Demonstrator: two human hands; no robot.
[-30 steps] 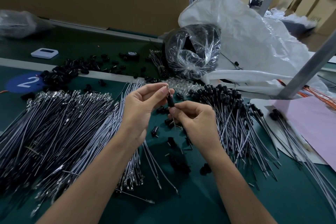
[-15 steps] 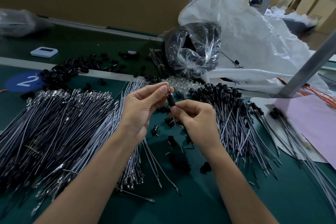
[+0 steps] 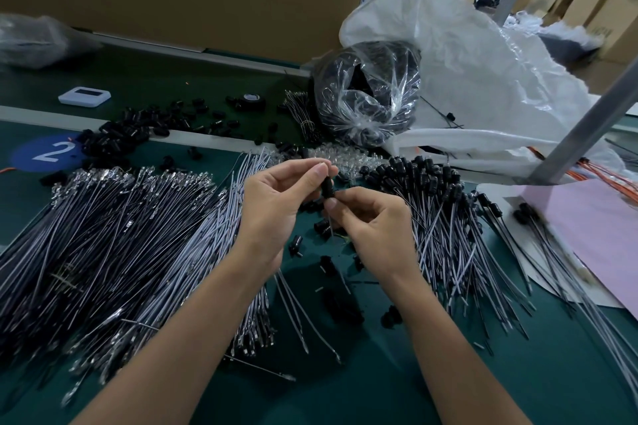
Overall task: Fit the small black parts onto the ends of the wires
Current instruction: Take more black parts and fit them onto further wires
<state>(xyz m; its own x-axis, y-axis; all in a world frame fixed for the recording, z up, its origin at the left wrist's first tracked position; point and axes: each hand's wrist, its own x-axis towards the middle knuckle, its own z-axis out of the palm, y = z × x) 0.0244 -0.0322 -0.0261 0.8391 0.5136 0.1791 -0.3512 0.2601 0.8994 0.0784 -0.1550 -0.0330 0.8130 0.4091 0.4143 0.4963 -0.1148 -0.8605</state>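
Very little has changed in the last second. Your left hand (image 3: 272, 203) and right hand (image 3: 376, 231) are at the same place above the surface (image 3: 483, 373), and the part (image 3: 327, 188) stands upright between them as before. There is one small difference. Half a second ago a thin tip seemed to show above the part, next to your left fingers (image 3: 319, 171). Now these fingers close over the top and no tip is visible. I judge from this that the wire (image 3: 330, 226) is pushed further in, so this fit is nearly done but not yet released.

Your left thumb and forefinger pinch the upper end of the part. Your right fingers (image 3: 333, 205) are curled and pinch just under it, where the wire comes out and hangs down. It seems they hold the wire, though they may touch the part also.

The joint itself is covered by your fingertips, so I cannot tell if the wire end is fully seated. The lower end of the wire is lost among the loose parts (image 3: 297, 245) below your fingers. Left of your fingers lie the bare wires (image 3: 121, 235), and right of them the fitted wires (image 3: 442, 210). Both piles are cut off at the frame edges.
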